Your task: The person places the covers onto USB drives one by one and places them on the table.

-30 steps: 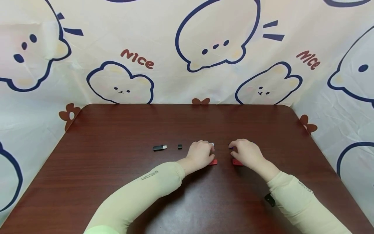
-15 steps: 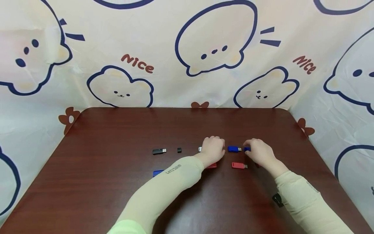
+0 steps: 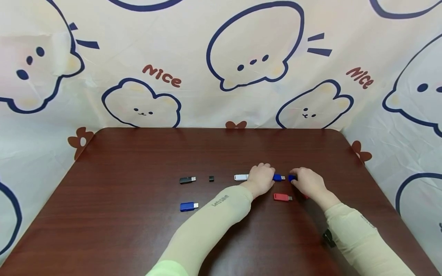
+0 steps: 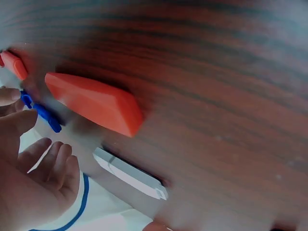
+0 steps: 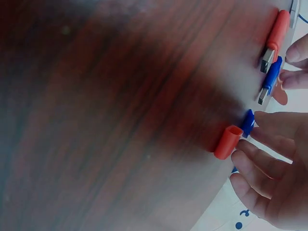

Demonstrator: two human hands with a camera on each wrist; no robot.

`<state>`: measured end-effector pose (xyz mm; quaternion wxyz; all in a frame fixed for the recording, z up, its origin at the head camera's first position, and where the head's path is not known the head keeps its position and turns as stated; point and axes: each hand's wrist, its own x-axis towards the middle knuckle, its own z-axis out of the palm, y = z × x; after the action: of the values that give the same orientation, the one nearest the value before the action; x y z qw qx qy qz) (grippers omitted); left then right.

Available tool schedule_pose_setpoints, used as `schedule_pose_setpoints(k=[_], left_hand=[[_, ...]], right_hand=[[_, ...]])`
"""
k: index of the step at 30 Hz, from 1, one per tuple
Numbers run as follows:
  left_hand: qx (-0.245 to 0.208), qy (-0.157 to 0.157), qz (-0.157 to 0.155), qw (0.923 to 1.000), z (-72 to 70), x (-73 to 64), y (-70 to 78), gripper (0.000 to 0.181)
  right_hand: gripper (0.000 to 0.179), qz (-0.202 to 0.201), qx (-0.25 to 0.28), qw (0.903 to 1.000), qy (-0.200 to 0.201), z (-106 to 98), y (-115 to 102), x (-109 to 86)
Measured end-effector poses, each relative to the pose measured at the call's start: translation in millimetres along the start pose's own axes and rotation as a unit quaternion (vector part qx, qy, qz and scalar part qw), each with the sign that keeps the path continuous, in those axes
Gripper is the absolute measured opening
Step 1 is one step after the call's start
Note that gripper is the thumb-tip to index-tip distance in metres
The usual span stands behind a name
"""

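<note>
In the head view my left hand (image 3: 261, 179) is over the rear end of a blue USB stick (image 3: 278, 177), its metal plug pointing right. The left wrist view has the thumb near that stick and the other fingers loosely apart from it. To the right, my right hand (image 3: 308, 182) holds a small blue cap (image 3: 292, 178) between thumb and index fingertips, close to the table. The cap is partly hidden by the fingers. A red USB stick (image 3: 282, 197) lies below the blue one. Its red cap (image 5: 228, 142) rests beside my right fingers.
On the brown table (image 3: 138, 237) a white USB stick (image 3: 241, 177) lies left of my left hand. Further left are a black stick (image 3: 187, 179), a black cap (image 3: 211, 178) and another blue stick (image 3: 188, 206). A larger-looking red piece (image 4: 91, 101) is near my left wrist.
Both hands have moved right. My left hand has come from near the white stick to the blue stick; my right hand has gone from the blue stick to the blue cap.
</note>
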<state>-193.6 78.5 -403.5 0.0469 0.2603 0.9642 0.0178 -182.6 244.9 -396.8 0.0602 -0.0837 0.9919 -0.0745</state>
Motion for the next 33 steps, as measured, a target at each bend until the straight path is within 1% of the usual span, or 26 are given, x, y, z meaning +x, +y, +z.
schedule_pose_setpoints(k=[5, 9, 11, 19, 25, 28, 33], left_hand=[[0.028, -0.003, 0.003, 0.9996, 3.3, 6.7, 4.9, 0.029], [0.054, 0.005, 0.011, 0.9985, 4.8, 8.3, 6.0, 0.023], [0.060, 0.011, 0.012, 0.9981, 4.4, 8.0, 5.1, 0.023], [0.056, 0.010, 0.015, 0.9983, 1.6, 6.3, 0.5, 0.021], [0.053, 0.017, 0.010, 0.9984, 2.9, 8.8, 1.6, 0.022], [0.038, 0.018, 0.001, 0.9991, 3.0, 10.2, 3.0, 0.022], [0.001, 0.018, -0.006, 0.9998, 2.0, 10.8, 3.8, 0.012]], right_hand=[[0.020, -0.004, 0.001, 1.0000, 0.001, 0.9, 0.2, 1.5], [0.015, -0.004, 0.005, 0.9999, 0.008, -0.7, 0.5, 2.0], [0.014, -0.002, 0.006, 0.9999, 0.010, -1.9, 0.7, 1.6], [0.012, 0.003, 0.013, 0.9999, 0.002, -2.0, 0.1, 1.0], [0.011, 0.008, 0.017, 0.9998, -0.002, -0.8, 1.1, 3.0], [0.010, 0.013, 0.021, 0.9997, -0.008, -0.8, 2.2, 3.8], [0.011, 0.019, 0.027, 0.9994, -0.012, -0.3, 3.5, 4.0]])
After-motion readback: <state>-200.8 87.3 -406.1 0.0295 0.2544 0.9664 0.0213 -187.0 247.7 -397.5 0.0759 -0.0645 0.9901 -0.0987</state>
